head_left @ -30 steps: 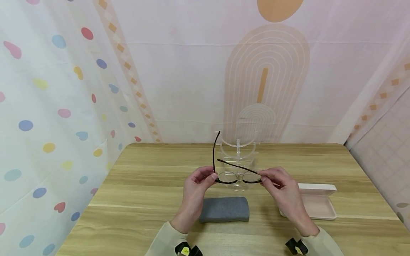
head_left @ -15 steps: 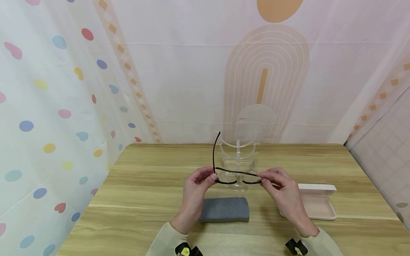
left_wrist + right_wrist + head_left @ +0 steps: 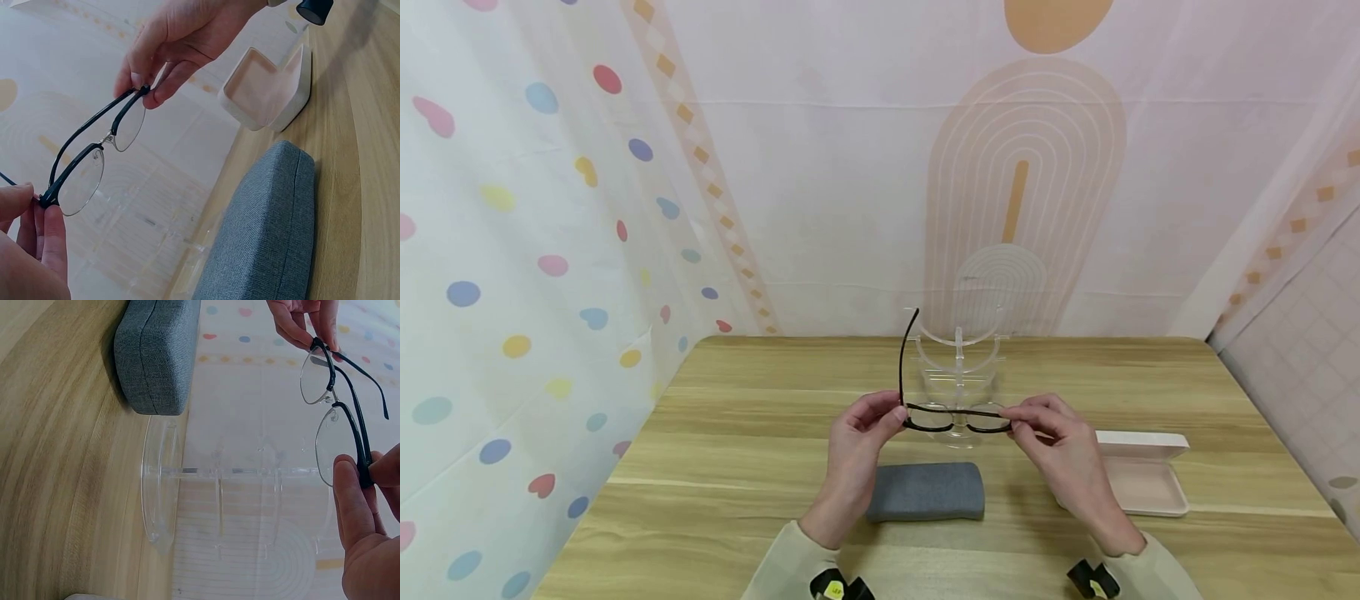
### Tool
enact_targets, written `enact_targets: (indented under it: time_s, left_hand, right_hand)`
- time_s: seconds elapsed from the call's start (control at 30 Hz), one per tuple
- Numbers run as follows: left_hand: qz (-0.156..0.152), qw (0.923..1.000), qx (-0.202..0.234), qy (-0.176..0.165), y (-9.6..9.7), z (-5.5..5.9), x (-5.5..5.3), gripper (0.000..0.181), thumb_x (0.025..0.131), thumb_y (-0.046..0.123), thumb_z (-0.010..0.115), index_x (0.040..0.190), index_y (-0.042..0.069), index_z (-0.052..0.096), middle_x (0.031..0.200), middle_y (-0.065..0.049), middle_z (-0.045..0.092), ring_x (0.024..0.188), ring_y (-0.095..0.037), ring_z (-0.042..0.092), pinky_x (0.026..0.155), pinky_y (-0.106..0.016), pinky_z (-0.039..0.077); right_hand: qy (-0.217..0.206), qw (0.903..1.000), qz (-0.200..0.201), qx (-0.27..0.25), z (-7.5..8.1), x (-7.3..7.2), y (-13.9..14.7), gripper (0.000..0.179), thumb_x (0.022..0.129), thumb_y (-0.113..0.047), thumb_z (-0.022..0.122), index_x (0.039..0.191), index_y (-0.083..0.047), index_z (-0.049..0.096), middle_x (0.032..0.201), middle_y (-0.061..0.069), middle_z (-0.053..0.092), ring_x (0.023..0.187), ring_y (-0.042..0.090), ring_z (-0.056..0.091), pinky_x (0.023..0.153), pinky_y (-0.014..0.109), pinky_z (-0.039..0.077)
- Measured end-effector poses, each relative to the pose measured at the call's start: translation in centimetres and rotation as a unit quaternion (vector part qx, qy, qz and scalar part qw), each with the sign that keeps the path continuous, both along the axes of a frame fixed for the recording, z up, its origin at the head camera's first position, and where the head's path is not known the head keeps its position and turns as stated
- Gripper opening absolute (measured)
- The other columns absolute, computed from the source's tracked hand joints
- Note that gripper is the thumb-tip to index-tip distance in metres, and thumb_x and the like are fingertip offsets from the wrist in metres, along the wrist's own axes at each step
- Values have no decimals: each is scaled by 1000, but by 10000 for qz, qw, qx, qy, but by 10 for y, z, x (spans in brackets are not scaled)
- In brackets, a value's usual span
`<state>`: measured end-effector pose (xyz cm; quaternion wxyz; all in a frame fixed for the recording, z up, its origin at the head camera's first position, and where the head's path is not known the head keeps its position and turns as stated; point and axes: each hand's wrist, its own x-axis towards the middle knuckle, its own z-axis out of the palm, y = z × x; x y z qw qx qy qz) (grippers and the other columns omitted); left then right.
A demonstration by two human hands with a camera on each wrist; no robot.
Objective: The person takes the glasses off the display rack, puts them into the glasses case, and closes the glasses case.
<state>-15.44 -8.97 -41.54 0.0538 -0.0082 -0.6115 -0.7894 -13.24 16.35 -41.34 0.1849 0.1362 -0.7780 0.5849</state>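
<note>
Between both hands, above the table, is a pair of eyeglasses [image 3: 931, 429] with a black upper frame and thin metal lower rims. My left hand [image 3: 863, 442] pinches its left end by the hinge; the left temple sticks up and away. Thumb and fingers of my right hand [image 3: 1060, 450] pinch the right end, where the right temple [image 3: 354, 400] lies folded across behind the lenses. A grey fabric glasses case [image 3: 927, 492], closed, lies on the table below the glasses. In the left wrist view the case [image 3: 262, 219] is close below the hands.
A clear acrylic display stand [image 3: 958, 358] with several curved tiers stands behind the glasses. To the right, partly behind my right forearm, lies an open white case [image 3: 1150, 483] with a pale pink lining. A patterned curtain [image 3: 820, 208] hangs behind the wooden table [image 3: 737, 450].
The right temple has swung inward, from slanting away behind the frame to lying flat along it. The left temple still sticks out; both hands have stayed in place.
</note>
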Motion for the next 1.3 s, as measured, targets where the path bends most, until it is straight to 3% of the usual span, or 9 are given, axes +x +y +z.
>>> enact_targets:
  time_s: [0.43,0.7,1.3]
  left_hand:
    - [168,9997,152,-7,1,1,0,27,91,-5,74,114,-17,68,99,-10,72,86,-13,69,84,-29,59]
    - [179,9998,65,-19,1,1,0,23,91,-4,75,111,-14,72,96,-5,74,86,-13,70,84,-29,59]
    - [90,9996,-184,200,-1,0,1,24,89,-3,77,112,-10,75,105,-6,75,94,-15,70,86,-29,58]
  right_hand:
    - [-111,9999,-88,76,0,2,-2,23,95,7,67,104,-8,82,100,4,66,85,8,69,76,20,59]
    - [-162,9998,-68,36,0,2,-2,23,95,7,66,104,-8,82,100,5,66,85,9,70,76,21,60]
    - [-138,9999,-56,-58,0,3,-3,23,95,7,66,105,-7,82,102,6,65,85,8,69,76,21,59]
